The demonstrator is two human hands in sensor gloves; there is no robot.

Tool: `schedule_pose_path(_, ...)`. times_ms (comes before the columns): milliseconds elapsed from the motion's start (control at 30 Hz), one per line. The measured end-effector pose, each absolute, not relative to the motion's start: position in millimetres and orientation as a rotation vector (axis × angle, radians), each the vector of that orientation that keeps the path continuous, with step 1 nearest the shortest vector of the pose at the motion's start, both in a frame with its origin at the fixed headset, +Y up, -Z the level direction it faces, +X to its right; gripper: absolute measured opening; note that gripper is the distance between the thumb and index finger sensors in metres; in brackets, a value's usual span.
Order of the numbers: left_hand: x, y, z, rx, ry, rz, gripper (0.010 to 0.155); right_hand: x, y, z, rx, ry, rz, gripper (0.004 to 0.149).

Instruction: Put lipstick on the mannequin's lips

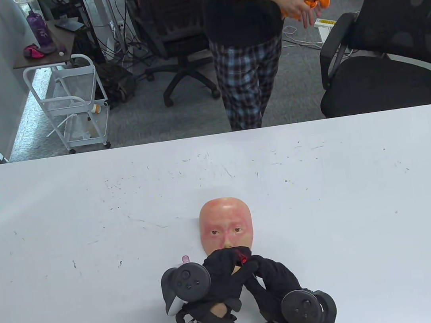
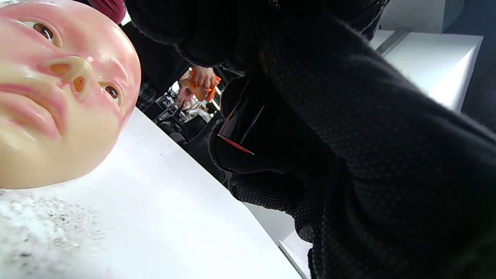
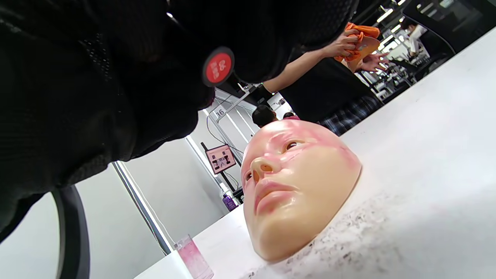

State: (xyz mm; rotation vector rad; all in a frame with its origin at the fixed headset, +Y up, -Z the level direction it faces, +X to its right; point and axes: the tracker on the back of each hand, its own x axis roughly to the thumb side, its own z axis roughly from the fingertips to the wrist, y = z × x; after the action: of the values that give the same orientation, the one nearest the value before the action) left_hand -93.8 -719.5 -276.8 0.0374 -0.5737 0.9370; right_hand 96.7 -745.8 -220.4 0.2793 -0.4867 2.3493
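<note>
While both gloved hands are hovering together over the mask's (image 1: 226, 224) chin on the counter (image 1: 86, 211), the lipstick (image 3: 218, 66) is sitting between them above the mouth; the right hand (image 1: 274, 277) is seemingly gripping it, though which fingers are closing on it I cannot tell; the left hand (image 1: 223, 274) is likewise unclear; being light, slick and soft-tipped, it probably wants a firm hold on the casing.
</note>
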Motion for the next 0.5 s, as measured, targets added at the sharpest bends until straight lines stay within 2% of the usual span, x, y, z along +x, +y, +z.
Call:
schedule_pose_path(167, -97, -722, -279, 0.024, -0.563, 0.974, 0.049, 94, -745, -220, 0.29, -0.485, 2.389, 0.054)
schedule_pose_path(267, -98, -721, -282, -0.004, -0.608, 1.015, 0.049, 95, -744, -220, 0.306, -0.465, 2.353, 0.055)
schedule_pose_path(400, -105, -726, -287, -0.085, -0.664, 1.192, 0.049, 95, -744, -221, 0.336, -0.447, 2.316, 0.056)
schedule_pose_path(500, -104, -736, -287, -0.136, -0.645, 1.292, 0.05, 94, -744, -220, 0.334, -0.459, 2.302, 0.055)
